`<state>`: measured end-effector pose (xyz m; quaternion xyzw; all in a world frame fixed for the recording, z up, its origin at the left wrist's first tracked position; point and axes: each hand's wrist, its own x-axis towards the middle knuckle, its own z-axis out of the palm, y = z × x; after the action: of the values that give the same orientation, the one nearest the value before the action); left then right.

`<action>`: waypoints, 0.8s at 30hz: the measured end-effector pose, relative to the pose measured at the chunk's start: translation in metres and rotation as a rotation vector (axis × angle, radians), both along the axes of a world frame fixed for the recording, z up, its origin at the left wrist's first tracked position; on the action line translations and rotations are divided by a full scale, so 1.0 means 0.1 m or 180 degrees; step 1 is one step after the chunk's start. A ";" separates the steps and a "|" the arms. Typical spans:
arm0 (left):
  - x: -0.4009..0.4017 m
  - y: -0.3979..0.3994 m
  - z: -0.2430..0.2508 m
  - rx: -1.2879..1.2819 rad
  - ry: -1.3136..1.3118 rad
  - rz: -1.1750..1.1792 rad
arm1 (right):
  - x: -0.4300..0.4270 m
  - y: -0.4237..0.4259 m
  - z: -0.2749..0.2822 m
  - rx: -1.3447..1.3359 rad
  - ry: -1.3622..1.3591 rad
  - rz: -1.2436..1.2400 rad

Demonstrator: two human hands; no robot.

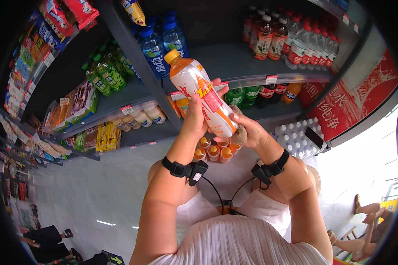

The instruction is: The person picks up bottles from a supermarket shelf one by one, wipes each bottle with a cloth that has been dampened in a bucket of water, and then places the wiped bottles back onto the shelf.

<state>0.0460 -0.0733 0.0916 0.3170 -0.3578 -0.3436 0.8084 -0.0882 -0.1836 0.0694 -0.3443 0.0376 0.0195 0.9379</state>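
Note:
A plastic bottle of orange drink [212,99] with a yellow cap and a white-and-orange wrap is tilted in front of me, cap towards the upper left. My left hand [196,116] grips its middle, thumb on the near side and fingers behind. At the bottle's base, my right hand [252,131] holds a brown cloth [240,134] against it. Part of the cloth is hidden by the fingers. Below the hands, several orange drink bottles with yellow caps [213,150] stand on the floor, partly covered by the forearms.
Before me, a dark shelf [212,56] holds blue-capped bottles [152,49] and red-capped water bottles [298,46]. Soda bottles [267,94] occupy the level below. A phone [314,137] lies on wrapped water bottles [292,135]. Seated people [364,228] are at right; another person [46,240] is at lower left.

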 end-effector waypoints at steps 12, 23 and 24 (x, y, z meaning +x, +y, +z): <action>-0.04 0.00 0.11 0.0633 -0.0354 -0.0542 | 0.06 0.05 0.35 -0.0981 -0.0583 -0.1028; -0.08 -0.15 0.06 0.0535 -0.1524 0.0564 | -0.01 -0.09 0.40 -0.2560 -0.0133 -0.1998; -0.15 -0.18 0.13 0.0379 -0.1432 0.0501 | 0.02 -0.12 0.16 -0.3353 -0.0413 -0.2388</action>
<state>0.0308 -0.0913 0.1046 0.4594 -0.4821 -0.2209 0.7126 -0.0859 -0.1960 0.0853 -0.7221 0.1031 -0.3513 0.5869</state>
